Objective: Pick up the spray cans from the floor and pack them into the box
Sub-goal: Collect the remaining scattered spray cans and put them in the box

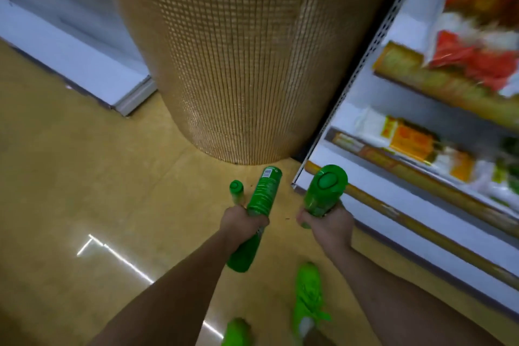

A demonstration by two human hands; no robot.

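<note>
My left hand (pixel 243 221) is shut around a bundle of green spray cans. One long can (pixel 265 191) points forward with its base end away from me. A second can's green cap (pixel 236 189) sticks up on its left. A third can (pixel 243 257) hangs down below the fist. My right hand (pixel 327 223) grips one more green spray can (pixel 325 189) upright, with its cap toward the camera. Both hands are above the tan floor (pixel 84 177). No box is in view.
A big roll of golden mesh (pixel 247 59) stands on the floor straight ahead. A store shelf (pixel 421 177) with packaged goods runs along the right. A white shelf base (pixel 84 64) lies at left. My green shoes (pixel 309 295) are below the hands.
</note>
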